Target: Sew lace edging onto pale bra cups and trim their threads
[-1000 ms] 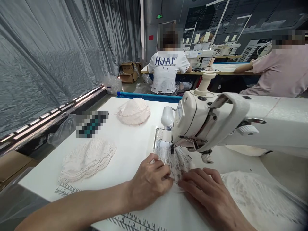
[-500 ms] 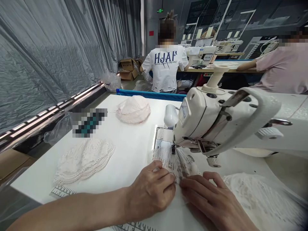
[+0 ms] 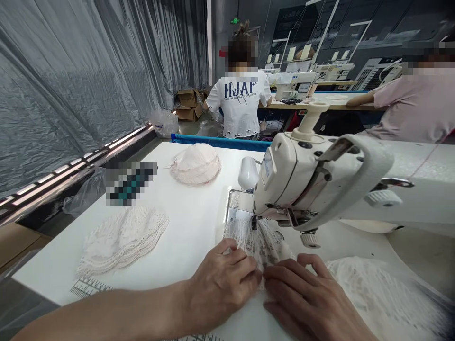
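Observation:
A white sewing machine [image 3: 320, 184] stands on the white table [image 3: 192, 218]. Under its needle lies a piece of white lace fabric [image 3: 254, 239]. My left hand [image 3: 222, 284] rests on the table with its fingers curled and pinched on the near edge of the lace. My right hand [image 3: 309, 298] lies beside it, fingers pressed flat on the same lace, fingertips touching the left hand's. More lace [image 3: 377, 293] trails off to the right.
A stack of white lace pieces [image 3: 122, 239] lies at the left of the table, a pink-white pile [image 3: 195, 163] farther back. A plastic curtain [image 3: 71, 80] hangs at left. Two people sit at sewing tables behind, one in a white shirt [image 3: 240, 102].
Both hands stay on the lace at the needle, with only small finger shifts. The camera has tilted slightly.

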`<state>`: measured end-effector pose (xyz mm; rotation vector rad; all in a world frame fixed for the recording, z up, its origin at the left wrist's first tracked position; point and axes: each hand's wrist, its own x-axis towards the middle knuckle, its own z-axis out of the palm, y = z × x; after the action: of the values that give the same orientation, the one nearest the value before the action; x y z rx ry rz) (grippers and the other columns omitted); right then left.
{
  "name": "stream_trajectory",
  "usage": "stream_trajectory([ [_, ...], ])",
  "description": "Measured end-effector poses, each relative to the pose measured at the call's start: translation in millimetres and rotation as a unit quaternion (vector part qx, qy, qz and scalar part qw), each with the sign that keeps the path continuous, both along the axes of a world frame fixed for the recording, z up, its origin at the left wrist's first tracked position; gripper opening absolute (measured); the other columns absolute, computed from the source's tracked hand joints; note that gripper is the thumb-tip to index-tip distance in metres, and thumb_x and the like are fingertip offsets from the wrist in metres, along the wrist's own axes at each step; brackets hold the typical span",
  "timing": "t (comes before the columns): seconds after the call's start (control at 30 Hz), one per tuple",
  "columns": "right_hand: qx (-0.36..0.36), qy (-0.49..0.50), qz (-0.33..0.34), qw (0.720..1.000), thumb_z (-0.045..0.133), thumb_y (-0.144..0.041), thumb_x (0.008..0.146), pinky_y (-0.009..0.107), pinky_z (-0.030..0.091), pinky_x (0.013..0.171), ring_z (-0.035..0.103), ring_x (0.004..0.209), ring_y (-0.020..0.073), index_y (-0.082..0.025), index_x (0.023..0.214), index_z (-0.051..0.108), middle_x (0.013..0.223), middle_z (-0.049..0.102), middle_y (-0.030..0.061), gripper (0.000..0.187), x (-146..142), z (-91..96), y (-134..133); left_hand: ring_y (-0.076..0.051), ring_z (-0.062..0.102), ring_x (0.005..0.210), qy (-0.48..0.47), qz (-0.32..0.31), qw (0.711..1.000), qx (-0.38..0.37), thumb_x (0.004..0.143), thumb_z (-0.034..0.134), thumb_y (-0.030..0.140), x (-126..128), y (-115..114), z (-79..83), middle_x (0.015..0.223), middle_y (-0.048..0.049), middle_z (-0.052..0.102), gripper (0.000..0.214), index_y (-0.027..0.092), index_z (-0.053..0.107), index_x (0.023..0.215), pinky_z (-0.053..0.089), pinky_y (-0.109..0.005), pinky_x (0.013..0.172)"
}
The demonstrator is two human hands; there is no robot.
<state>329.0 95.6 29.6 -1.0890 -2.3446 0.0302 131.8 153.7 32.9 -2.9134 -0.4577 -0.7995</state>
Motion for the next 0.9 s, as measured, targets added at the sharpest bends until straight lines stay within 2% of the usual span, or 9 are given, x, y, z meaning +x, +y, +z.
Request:
stream_trajectory([
  [0.17, 0.028, 0.020, -0.021, 0.999, 0.045, -0.028, 0.094, 0.035, 0.032, 0.076, 0.058, 0.076, 0.0165, -0.020, 0.086, 0.064, 0.086, 0.068, 0.0027, 0.022, -3, 3.5, 0, -0.011, 0.052, 0.076, 0.012, 0.000, 1.000, 0.005, 0.087, 0.050, 0.006, 1, -1, 2.0, 0.081, -0.0001, 0.059, 0.012, 0.011, 0.061, 0.089, 0.039, -0.031, 0.079],
  [0.33, 0.037, -0.033, -0.008, 0.999, 0.053, -0.040, 0.090, 0.034, 0.034, 0.078, 0.060, 0.082, 0.0173, -0.020, 0.088, 0.064, 0.091, 0.069, 0.0037, 0.022, 0, 5.1, 1, -0.011, 0.052, 0.073, 0.019, 0.016, 1.000, 0.013, 0.087, 0.052, 0.009, 2, -3, 1.2, 0.077, 0.0012, 0.056, 0.008, 0.012, 0.059, 0.087, 0.038, -0.032, 0.083],
  [0.53, 0.058, -0.064, -0.015, 0.996, 0.044, -0.060, 0.087, 0.034, 0.035, 0.078, 0.062, 0.088, 0.0200, -0.018, 0.101, 0.062, 0.100, 0.070, 0.0074, 0.048, 8, -3.0, 5, -0.012, 0.053, 0.075, -0.007, 0.018, 0.999, 0.035, 0.088, 0.052, 0.013, 4, -1, -8.6, 0.078, -0.0007, 0.057, 0.007, 0.012, 0.059, 0.087, 0.038, -0.033, 0.079],
  [0.7, 0.103, -0.078, -0.037, 0.991, 0.040, -0.062, 0.088, 0.034, 0.035, 0.079, 0.064, 0.087, 0.0208, -0.019, 0.101, 0.063, 0.100, 0.071, 0.0075, 0.050, 10, -3.8, 10, -0.011, 0.053, 0.073, -0.042, 0.021, 0.998, 0.050, 0.088, 0.052, 0.015, 7, 5, -12.0, 0.076, -0.0002, 0.057, 0.008, 0.013, 0.058, 0.083, 0.038, -0.033, 0.078],
  [0.9, 0.174, -0.136, -0.101, 0.970, 0.032, -0.063, 0.090, 0.037, 0.037, 0.073, 0.067, 0.079, 0.0231, -0.014, 0.106, 0.061, 0.101, 0.071, 0.0117, 0.059, 8, -5.5, 29, -0.011, 0.054, 0.073, 0.015, 0.053, 0.998, 0.029, 0.087, 0.053, 0.014, 13, 27, -6.2, 0.077, 0.0012, 0.056, 0.005, 0.014, 0.055, 0.083, 0.038, -0.032, 0.080],
])
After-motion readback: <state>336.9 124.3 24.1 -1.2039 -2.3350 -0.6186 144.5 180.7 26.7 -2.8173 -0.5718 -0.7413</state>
